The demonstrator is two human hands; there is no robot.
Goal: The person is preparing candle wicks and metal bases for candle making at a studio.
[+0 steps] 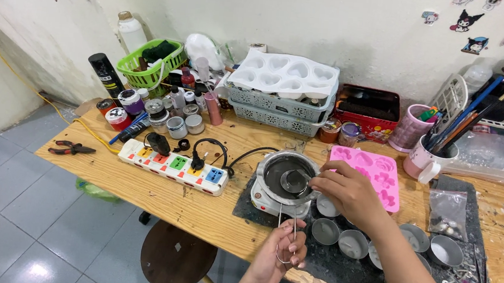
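My left hand [279,254] grips a pair of long metal tweezers [287,225] near the table's front edge; their tips point up toward the small electric melting pot [282,180]. My right hand [350,188] reaches over the pot's right rim, its fingers at a small round metal cup [292,180] sitting in the dark liquid inside. The pot stands on a dark mat [338,268]. Several empty round metal tins [353,243] lie on the mat just under my right forearm.
A white power strip [172,166] with coloured sockets lies left of the pot. A pink silicone mould [375,172], mugs of brushes [427,158], grey baskets topped by a white heart mould [284,78], jars, a green basket [150,67], pliers [71,148] and a stool [174,258] surround it.
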